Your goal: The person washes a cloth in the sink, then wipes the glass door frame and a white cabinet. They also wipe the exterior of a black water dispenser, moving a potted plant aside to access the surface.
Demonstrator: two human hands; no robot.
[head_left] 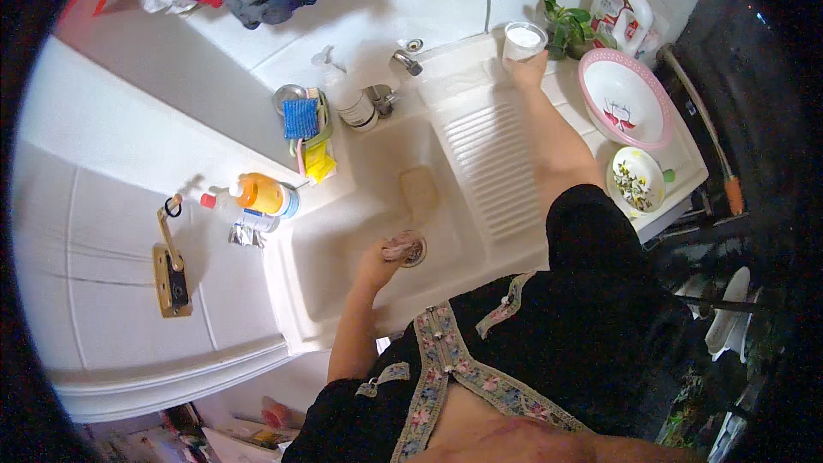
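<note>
My left hand (375, 267) is low in the white laundry sink (334, 270), its fingers around a pinkish-brown item (400, 246) that I cannot identify. That item partly covers the round drain (416, 253). At the back ledge, my right hand (528, 69) grips a clear plastic tub (517, 50) by its near side. White powder or grains (524, 36) show inside the tub. My right forearm passes over the ribbed washboard (495, 161) moulded beside the basin.
Behind the basin are a tap (406, 63) and a pump bottle (353, 103). A blue scrubbing sponge (300, 118) and orange liquid bottle (260, 194) stand left. Right are a potted plant (569, 26), white jug (627, 13), pink-rimmed basin (662, 90) and bowl with scraps (654, 183).
</note>
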